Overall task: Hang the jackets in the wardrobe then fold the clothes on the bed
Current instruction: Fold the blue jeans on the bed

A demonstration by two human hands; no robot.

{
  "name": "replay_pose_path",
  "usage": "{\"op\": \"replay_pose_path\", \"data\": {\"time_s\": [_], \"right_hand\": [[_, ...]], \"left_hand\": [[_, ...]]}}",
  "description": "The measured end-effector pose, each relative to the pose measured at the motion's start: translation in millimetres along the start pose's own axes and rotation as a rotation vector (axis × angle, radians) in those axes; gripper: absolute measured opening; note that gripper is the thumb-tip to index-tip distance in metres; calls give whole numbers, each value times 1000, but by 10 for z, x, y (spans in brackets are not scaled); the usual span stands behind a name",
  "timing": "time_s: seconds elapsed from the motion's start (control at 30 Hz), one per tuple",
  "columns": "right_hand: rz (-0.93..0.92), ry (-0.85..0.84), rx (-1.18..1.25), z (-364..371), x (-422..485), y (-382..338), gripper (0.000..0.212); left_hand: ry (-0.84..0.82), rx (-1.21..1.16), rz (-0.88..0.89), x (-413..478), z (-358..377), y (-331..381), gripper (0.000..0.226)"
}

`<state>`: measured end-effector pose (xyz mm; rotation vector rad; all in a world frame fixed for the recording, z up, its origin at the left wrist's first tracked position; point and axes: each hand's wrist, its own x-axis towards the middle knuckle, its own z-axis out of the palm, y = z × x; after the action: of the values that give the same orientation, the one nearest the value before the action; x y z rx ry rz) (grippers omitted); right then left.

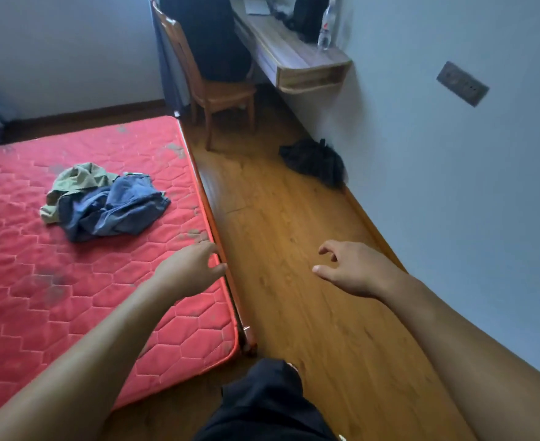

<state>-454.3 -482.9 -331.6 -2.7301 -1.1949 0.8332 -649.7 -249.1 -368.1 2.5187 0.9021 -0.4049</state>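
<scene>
Clothes (103, 205), crumpled blue denim and olive-green cloth, lie heaped on the red quilted mattress (71, 297) at ten o'clock from my left hand (189, 270), which is empty, fingers loosely apart, over its edge. My right hand (351, 268) hangs equally slack and empty above the wooden floor (278, 218).

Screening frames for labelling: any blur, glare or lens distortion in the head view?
Head view: dim, flat light, no glare; wide-angle lens stretches the frame's edges; left hand and right hand slightly motion-blurred; far desk and bottle soft; clothes pile on the mattress readable.
</scene>
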Motion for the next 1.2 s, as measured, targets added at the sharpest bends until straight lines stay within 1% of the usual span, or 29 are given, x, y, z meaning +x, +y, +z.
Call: {"op": "replay_pose_path", "data": {"time_s": [0.1,0.23,0.43,0.63,0.83,0.93,1.03,1.2], "right_hand": [[-100,-29,-40,-217,478,4,51],[-232,-60,-115,-468,1225,-196,50],[-377,-83,-219,-815,2399,-763,47],[-549,-144,-313,-1062,3487,-1457,45],[-726,-284,-417,-965,4267,-2216,40],[-789,-331,-514,-886,4730,-2544,40],[-851,-358,-588,-735,5311,-2875,43],[-986,-463,-701,-278,6372,-3394,42]], "left_hand": [[45,-81,-107,187,-60,-4,46],[94,-140,-249,531,-94,-149,48],[113,-262,-436,1143,-238,-494,48],[135,-301,-631,1397,-503,-800,51],[150,-354,-794,1674,-538,-1039,49],[163,-397,-859,1956,-587,-1228,47],[176,-443,-927,2354,-621,-1479,44],[146,-547,-1084,3234,-552,-1913,42]]}}
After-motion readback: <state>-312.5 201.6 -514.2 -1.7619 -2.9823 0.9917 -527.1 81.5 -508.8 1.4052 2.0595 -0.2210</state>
